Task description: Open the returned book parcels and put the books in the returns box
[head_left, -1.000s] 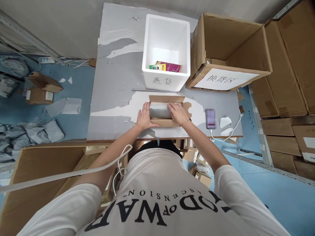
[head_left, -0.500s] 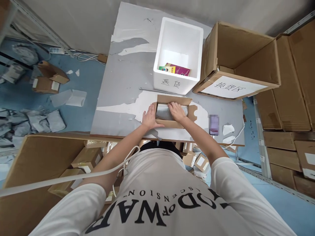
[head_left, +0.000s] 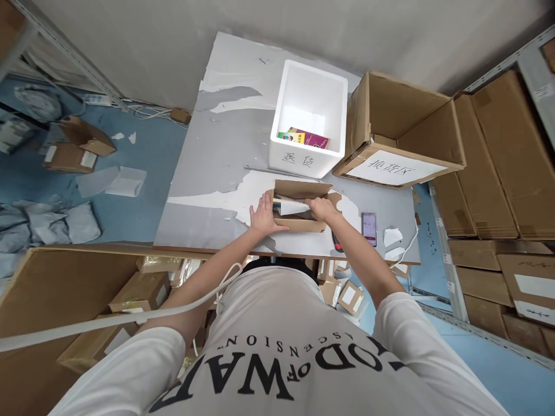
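A small open cardboard box (head_left: 299,225) lies on the grey table near its front edge, its flaps raised. My left hand (head_left: 263,218) rests flat with fingers spread against the box's left end. At the right end, my right hand (head_left: 321,209) reaches in, its fingers closed on a white-and-grey packet (head_left: 295,207) that sits tilted inside. The packet's exact kind cannot be made out, and its right end is hidden by my fingers. A dark red-and-black object (head_left: 337,244) shows partly beside my right forearm.
Behind the box stand a white foam box (head_left: 307,160) holding colourful packs and a large open carton (head_left: 399,167) with a paper label. A phone (head_left: 369,229) and paper scraps (head_left: 393,236) lie at the right. A big carton of parcels (head_left: 26,300) stands at the lower left.
My right hand has moved from lying on the packet to its right end and closed on it. The packet now sits tilted. The red-and-black object has come into sight.
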The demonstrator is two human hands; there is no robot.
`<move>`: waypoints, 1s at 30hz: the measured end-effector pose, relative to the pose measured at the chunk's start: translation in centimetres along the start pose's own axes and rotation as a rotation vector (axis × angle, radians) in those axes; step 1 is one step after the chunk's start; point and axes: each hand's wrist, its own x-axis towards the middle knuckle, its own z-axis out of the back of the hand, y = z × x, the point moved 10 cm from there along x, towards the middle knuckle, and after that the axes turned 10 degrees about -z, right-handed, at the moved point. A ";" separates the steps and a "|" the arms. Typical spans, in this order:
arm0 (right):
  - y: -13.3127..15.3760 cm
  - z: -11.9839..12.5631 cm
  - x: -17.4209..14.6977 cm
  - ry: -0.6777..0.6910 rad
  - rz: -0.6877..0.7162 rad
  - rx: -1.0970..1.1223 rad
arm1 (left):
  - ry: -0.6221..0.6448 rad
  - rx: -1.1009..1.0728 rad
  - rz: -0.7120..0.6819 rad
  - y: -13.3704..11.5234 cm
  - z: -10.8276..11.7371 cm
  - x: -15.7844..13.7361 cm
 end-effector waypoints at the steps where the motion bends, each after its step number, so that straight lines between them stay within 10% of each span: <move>1: -0.2 1.4 -0.4 -0.022 0.023 0.021 | -0.003 -0.005 0.008 0.0 0.0 0.0; 11: -6.3 15.6 -10.2 -0.259 0.252 1.173 | -0.045 -0.207 0.061 0.5 2.1 0.1; 18: -7.6 8.9 -11.9 -0.556 -0.039 1.716 | -0.690 -0.527 -0.098 -1.5 13.4 -6.9; 23: -2.4 6.0 -11.7 -0.485 -0.060 1.778 | -0.460 -0.894 -0.258 -7.1 13.0 -6.5; 30: 1.7 4.1 -12.3 -0.181 0.049 1.703 | -0.221 -1.479 -0.103 -6.7 10.9 -5.5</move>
